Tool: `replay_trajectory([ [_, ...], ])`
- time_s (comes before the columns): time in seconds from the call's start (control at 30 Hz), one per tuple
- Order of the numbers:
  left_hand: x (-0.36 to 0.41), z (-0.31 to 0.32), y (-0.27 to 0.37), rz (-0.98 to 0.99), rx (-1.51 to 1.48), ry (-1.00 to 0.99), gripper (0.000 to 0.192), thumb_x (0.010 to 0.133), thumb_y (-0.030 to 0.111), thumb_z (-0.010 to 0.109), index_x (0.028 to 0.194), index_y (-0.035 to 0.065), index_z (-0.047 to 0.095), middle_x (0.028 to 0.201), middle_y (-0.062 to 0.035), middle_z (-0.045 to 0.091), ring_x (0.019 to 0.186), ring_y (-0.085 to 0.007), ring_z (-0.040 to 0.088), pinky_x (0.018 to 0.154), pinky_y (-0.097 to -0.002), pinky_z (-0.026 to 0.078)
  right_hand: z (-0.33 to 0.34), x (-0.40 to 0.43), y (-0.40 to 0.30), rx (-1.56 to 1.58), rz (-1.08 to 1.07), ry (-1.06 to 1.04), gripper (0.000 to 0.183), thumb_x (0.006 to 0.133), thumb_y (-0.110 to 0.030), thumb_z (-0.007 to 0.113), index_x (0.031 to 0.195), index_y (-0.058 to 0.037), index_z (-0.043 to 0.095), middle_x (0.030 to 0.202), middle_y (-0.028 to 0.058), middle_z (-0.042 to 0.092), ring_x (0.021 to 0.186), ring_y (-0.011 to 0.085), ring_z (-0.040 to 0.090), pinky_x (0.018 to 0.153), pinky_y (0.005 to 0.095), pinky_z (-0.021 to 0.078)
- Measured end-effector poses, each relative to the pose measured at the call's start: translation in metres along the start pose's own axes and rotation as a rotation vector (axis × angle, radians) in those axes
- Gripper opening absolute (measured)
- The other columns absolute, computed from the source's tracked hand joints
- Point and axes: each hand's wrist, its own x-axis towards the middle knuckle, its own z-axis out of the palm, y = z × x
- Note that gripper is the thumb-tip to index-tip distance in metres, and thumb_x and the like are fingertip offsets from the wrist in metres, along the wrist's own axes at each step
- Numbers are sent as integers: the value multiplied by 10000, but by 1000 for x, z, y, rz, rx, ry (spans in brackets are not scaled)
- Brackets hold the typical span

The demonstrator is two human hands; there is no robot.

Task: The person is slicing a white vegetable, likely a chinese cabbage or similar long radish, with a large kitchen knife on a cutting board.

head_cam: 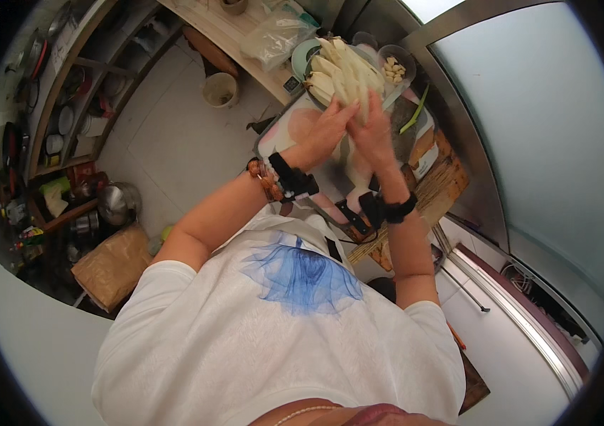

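A heap of long, pale cream vegetable pieces (342, 64) lies in a container on the tabletop, its wall mostly hidden by them. My left hand (326, 130) and my right hand (374, 133) meet at the near end of the heap, their fingers around the lower end of one pale piece. Just beyond my right hand stands a clear bowl of peeled garlic cloves (395, 69). A thin green vegetable (415, 113) lies to its near right. Beneath my wrists is a tabletop with a pink and white pattern (302, 125). A knife's black handle (352, 217) rests at its near edge.
Behind the heap sit a pale green bowl (303, 56) and a clear plastic bag (280, 34) on a wooden counter. A bucket (220, 90) stands on the floor. Shelves of cookware (73, 106) line the left; a frosted glass panel (536, 117) bounds the right.
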Motion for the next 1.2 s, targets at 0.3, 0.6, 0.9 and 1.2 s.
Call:
replay_trajectory([
  [0.3,8,-59,-19,257,895,445,560,879,170,561,1357,-19,338,1295,-247,431,1175,-353,442,1006,-401,358,-61,103,80,-77,-161,143,388,806,-47,533,1191,-67,490,1021,199,620,973,370,603,834,394,466],
  [0.6,34,-66,-27,-160,237,205,568,893,60,531,1368,39,220,1174,-148,519,1033,-211,570,815,-306,493,-30,137,98,-369,-18,-232,410,759,-32,481,1168,-57,492,1015,268,608,1001,453,555,831,456,444],
  [0.9,46,-115,-12,-148,698,93,525,911,87,560,1374,52,314,1201,-136,563,995,-231,627,755,-348,554,-16,78,145,-353,-23,-151,369,754,-97,542,1106,8,502,995,300,596,954,469,551,815,478,447],
  [1.2,0,-117,-12,33,826,334,426,965,230,458,1354,62,421,1085,-155,610,875,-244,638,759,-340,504,10,-40,93,-191,294,309,331,793,-129,578,1101,-9,554,996,223,600,943,412,563,815,429,446],
])
